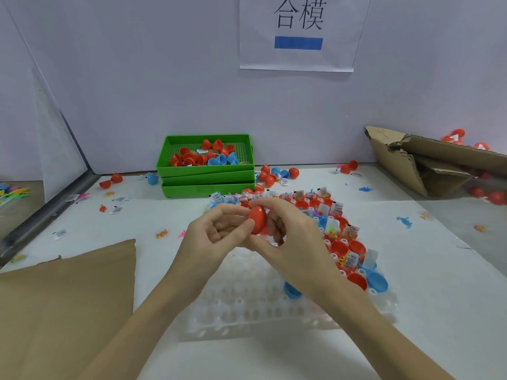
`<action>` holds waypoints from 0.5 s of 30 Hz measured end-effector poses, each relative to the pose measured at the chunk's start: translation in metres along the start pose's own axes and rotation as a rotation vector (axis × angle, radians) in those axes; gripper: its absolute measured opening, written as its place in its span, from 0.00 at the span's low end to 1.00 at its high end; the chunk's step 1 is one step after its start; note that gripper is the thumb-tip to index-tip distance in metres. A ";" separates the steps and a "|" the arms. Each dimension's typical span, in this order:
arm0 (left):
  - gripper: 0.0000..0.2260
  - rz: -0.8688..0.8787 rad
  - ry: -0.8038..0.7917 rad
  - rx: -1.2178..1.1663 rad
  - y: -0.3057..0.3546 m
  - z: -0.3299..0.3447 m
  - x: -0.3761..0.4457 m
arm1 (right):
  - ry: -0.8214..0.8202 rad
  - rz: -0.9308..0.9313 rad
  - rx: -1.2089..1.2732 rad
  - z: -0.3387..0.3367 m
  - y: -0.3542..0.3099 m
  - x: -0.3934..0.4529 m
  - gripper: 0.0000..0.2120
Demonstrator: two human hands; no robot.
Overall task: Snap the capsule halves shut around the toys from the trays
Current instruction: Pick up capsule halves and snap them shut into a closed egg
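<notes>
Red capsule point(257, 219) is up between both my hands, over the clear tray. My left hand point(219, 229) pinches it, thumb on the near side, fingers curled behind. My right hand point(288, 229) grasps it from the right, fingers curled round the far side. Seam not visible, can't tell if it's snapped.

Clear plastic tray point(247, 311) on the table under my arms: near cells bare, far and right cells hold red and blue capsule halves point(356, 248) with small toys and paper slips in them. Stack of green trays point(207, 178) near the wall, top one holds loose red and blue halves. Torn cardboard box point(428, 165) at right, red capsules in and around it. Flat cardboard sheet point(68, 297) at near left.

White table point(439, 297) scattered with slips, tiny toys, stray capsules. Pale wall behind, paper sign point(299, 34) with characters and a blue bar.
</notes>
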State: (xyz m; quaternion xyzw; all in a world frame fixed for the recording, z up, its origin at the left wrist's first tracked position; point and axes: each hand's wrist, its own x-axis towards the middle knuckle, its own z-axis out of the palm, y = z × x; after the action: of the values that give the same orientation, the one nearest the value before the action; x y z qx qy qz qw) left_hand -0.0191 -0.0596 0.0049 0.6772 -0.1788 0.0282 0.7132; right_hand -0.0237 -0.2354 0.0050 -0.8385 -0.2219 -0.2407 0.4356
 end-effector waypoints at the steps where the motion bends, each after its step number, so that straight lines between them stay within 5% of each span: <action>1: 0.12 -0.031 -0.018 -0.043 0.000 -0.002 0.001 | 0.008 -0.026 -0.039 0.000 0.000 0.000 0.22; 10: 0.18 -0.123 -0.094 -0.150 -0.001 -0.004 0.002 | 0.056 -0.224 -0.304 -0.002 -0.001 0.001 0.26; 15: 0.16 -0.163 -0.184 -0.252 0.000 -0.009 0.005 | 0.020 -0.179 -0.180 0.003 -0.005 0.000 0.23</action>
State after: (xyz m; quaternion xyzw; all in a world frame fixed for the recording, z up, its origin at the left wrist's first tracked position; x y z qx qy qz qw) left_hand -0.0124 -0.0514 0.0057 0.5945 -0.1897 -0.1146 0.7730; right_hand -0.0259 -0.2303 0.0061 -0.8486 -0.2689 -0.3060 0.3375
